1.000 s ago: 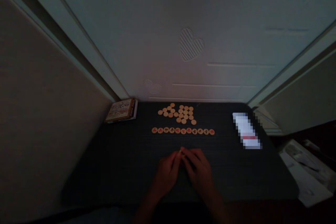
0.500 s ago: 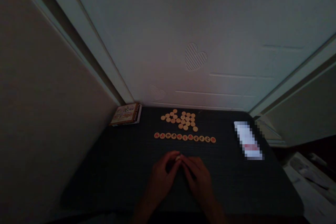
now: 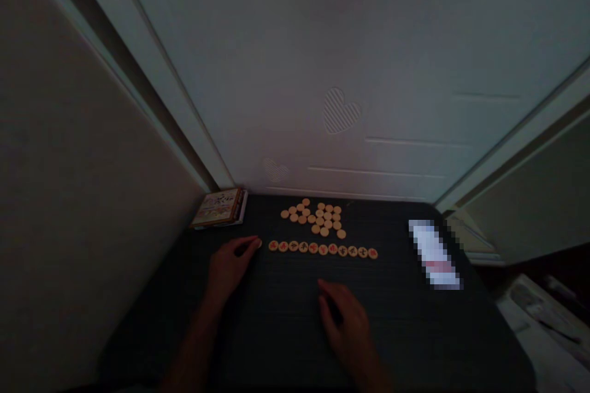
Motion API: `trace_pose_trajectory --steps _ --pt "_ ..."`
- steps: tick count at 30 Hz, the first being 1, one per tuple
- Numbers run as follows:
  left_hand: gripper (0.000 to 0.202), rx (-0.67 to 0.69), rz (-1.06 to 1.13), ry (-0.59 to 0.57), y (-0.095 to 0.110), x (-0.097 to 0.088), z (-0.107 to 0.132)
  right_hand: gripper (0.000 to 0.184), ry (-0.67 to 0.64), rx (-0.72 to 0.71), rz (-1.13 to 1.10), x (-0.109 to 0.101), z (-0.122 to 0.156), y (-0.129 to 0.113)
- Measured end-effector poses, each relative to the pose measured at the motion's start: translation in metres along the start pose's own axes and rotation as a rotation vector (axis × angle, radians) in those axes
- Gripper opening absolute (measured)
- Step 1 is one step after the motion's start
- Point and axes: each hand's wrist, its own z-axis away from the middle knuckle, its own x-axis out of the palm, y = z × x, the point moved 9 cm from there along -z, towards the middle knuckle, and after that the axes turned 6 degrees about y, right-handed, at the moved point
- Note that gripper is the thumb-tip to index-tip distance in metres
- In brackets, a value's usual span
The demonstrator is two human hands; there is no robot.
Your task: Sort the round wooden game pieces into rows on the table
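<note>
My left hand [image 3: 233, 264] pinches a small round xiangqi piece [image 3: 259, 244] between thumb and fingers, just beyond the left end of a row. That row of wooden xiangqi pieces [image 3: 323, 249] runs across the table, faces up with red or black characters. My right hand [image 3: 345, 319] rests over the nearer part of the table, thumb and fingers apart and slightly curled, with nothing seen in it. Behind the row lies a loose cluster of plain-topped pieces [image 3: 319, 213], no characters visible on them.
Stacked books or boxes [image 3: 218, 207] lie at the table's far left corner. A blurred-out bright object [image 3: 433, 255] is on the right side. The dark table [image 3: 415, 331] backs onto a white panel with hearts [image 3: 341, 112]. Beyond its right edge sits a pale container [image 3: 534, 301].
My hands, together half a second ago around a piece, are now apart. The left has carried the piece forward and left to the row's end; the right stays near its former place.
</note>
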Motion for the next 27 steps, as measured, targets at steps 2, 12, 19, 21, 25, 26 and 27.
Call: trace_pose_trajectory --steps 2,12,19,21,25,26,27 --pt "0.040 0.044 -0.003 0.000 0.004 0.003 -0.003 0.034 0.003 0.007 0.001 -0.001 -0.001 -0.001" --pt "0.040 0.154 -0.047 0.070 0.010 0.006 0.002 0.032 0.004 0.020 -0.010 0.000 -0.004 -0.003" --pt "0.041 0.172 -0.075 0.070 0.008 0.009 0.004 0.031 -0.011 0.028 -0.053 0.002 -0.005 -0.003" --pt "0.043 0.165 -0.054 0.091 0.008 0.006 0.004 0.030 -0.013 0.037 -0.058 0.003 -0.005 -0.003" --pt "0.044 0.152 -0.001 0.133 0.007 0.001 0.005 0.026 0.007 0.046 -0.056 -0.004 -0.009 -0.002" --pt "0.043 0.150 0.010 0.142 0.007 0.000 0.005 0.026 0.009 0.038 -0.045 -0.009 -0.014 -0.001" --pt "0.043 0.145 0.023 0.151 0.007 -0.001 0.005 0.026 -0.007 0.024 -0.026 -0.013 -0.020 0.000"
